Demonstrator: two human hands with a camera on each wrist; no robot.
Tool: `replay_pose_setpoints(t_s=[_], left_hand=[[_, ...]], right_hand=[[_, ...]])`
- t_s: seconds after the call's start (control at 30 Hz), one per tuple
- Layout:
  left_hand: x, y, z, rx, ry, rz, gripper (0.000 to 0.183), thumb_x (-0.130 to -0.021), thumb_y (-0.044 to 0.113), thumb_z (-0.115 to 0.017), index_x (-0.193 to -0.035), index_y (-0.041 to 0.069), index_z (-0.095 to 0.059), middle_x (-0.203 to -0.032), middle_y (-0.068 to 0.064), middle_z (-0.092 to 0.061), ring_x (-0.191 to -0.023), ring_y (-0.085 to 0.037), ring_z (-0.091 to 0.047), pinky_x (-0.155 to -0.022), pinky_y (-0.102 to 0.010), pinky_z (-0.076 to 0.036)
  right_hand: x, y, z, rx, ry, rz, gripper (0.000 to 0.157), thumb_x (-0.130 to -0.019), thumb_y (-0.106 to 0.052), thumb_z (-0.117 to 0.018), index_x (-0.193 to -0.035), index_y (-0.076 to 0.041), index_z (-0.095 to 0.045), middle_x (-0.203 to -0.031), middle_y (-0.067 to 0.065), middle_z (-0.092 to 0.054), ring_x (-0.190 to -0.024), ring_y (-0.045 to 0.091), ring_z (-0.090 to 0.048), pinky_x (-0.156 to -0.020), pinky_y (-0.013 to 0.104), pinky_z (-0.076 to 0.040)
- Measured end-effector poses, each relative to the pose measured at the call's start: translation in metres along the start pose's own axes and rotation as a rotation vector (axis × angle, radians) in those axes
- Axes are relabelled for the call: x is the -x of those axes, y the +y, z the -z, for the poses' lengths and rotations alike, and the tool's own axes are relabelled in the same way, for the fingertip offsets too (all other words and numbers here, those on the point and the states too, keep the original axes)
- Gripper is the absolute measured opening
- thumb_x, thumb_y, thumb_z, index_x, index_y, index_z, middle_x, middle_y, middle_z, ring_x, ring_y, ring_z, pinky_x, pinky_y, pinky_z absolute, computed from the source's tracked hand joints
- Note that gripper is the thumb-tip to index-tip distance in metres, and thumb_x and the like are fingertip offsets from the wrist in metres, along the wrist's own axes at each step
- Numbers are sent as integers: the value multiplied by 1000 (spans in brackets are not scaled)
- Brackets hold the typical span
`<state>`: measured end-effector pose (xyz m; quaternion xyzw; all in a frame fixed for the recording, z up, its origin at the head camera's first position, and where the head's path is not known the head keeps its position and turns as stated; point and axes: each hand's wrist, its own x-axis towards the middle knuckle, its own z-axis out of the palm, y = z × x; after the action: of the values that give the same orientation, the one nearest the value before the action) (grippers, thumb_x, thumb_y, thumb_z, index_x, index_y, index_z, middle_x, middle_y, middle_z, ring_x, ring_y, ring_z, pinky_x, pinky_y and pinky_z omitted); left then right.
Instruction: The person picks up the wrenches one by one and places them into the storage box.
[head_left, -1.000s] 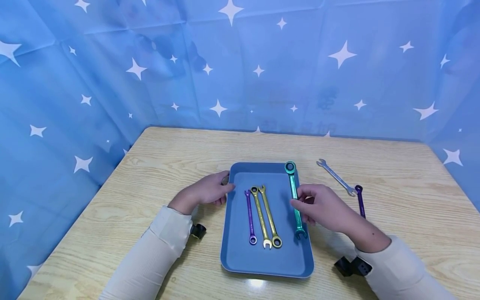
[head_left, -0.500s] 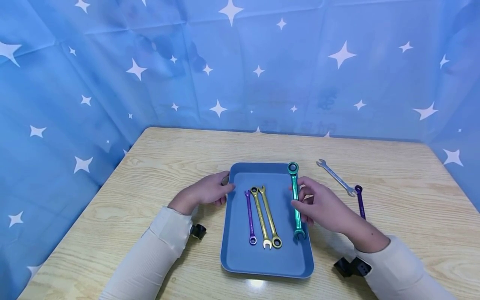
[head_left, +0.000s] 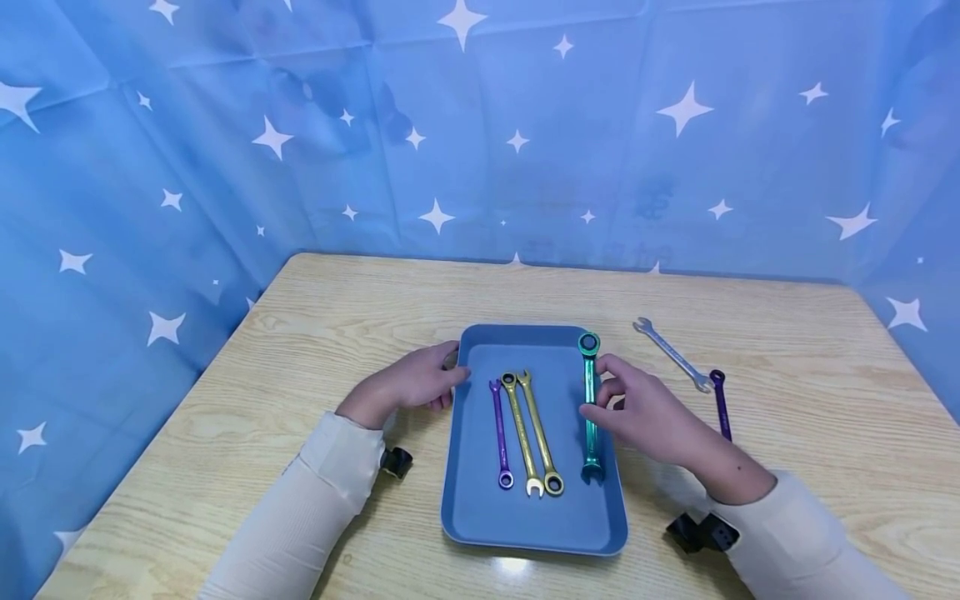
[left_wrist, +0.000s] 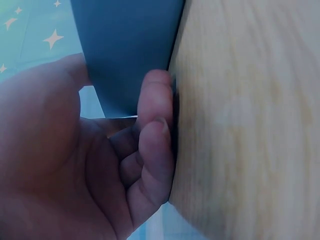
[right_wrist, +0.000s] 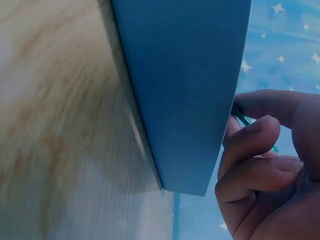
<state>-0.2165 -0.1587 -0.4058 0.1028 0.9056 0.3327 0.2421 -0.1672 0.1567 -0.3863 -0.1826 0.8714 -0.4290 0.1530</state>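
Note:
A blue tray point(head_left: 480, 525) stands on the table with several wrenches in it. My left hand point(head_left: 416, 379) grips its left rim, the thumb over the edge and the fingers against the outer wall, as the left wrist view also shows. At the tray's right side, my right hand point(head_left: 637, 412) pinches a green ratcheting combination wrench point(head_left: 590, 387) between thumb and fingers. The wrench points lengthwise along the right wall, ring end away from me. Left of it lie two gold combination wrenches point(head_left: 522, 433) and a slim purple one point(head_left: 500, 433), side by side on the tray floor.
Right of the tray, a silver open-end wrench point(head_left: 672, 354) lies slanted on the wooden table point(head_left: 360, 300). Close to its lower end is a dark purple ring wrench point(head_left: 721, 404), partly hidden behind my right forearm. A blue starry cloth point(head_left: 480, 167) hangs behind the table.
The green wrench has turned straighter along the tray's right wall; its ring end shifted right and toward me, its open end slightly left. My left hand and the tray stayed put.

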Motion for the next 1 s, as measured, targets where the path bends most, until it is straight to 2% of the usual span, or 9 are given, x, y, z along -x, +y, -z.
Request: replay_pose_setpoints(t_s=[0.2,0.4,0.57,0.7,0.83,1.0], left_hand=[[-1,-2,-1,-2,1,-6,60,-94,40,-44,-147,25,-20,-70,-6,-65,-59,-20,-63,-62,-30,-51],[-1,-2,0,3,2,-1,61,-94,40,-44,-147,24,-19,-70,-6,-65,-59,-20,-63,-63,-30,-50],[-1,-2,0,4,3,0,62,-94,41,-44,-148,24,-19,-69,-6,-65,-59,-20,-63,-64,-30,-50],[-1,-2,-1,3,2,-2,62,-94,41,-44,-148,23,-18,-70,-6,-65,-59,-20,-63,-63,-30,-50],[-2,-4,-2,1,3,-3,63,-94,41,-44,-148,23,-18,-70,-6,-65,-59,-20,-63,-63,-30,-50],[-1,-3,-1,4,5,-7,62,-94,41,-44,-148,23,-18,-70,-6,-65,-59,-20,-63,-64,-30,-50]], right_hand=[[-1,1,-2,30,-28,-26,30,-87,-21,-63,-106,-12,-42,-76,2,-60,-45,12,-44,-44,26,-39],[-3,4,-4,18,-62,-29,33,-87,-20,-63,-110,-10,-43,-76,3,-61,-45,12,-46,-44,27,-42],[-4,4,-9,39,-63,-27,41,-85,-21,-66,-117,-6,-46,-76,1,-61,-48,12,-47,-44,25,-41],[-5,2,-13,91,-78,-30,38,-84,-22,-67,-113,-5,-49,-69,-2,-60,-51,11,-47,-45,24,-38],[-6,-1,-16,114,-102,-39,32,-84,-20,-66,-107,-6,-50,-59,-2,-54,-47,10,-43,-42,23,-33],[-7,-2,-17,132,-112,-44,29,-85,-20,-66,-105,-6,-50,-54,-3,-48,-45,9,-39,-41,23,-31]])
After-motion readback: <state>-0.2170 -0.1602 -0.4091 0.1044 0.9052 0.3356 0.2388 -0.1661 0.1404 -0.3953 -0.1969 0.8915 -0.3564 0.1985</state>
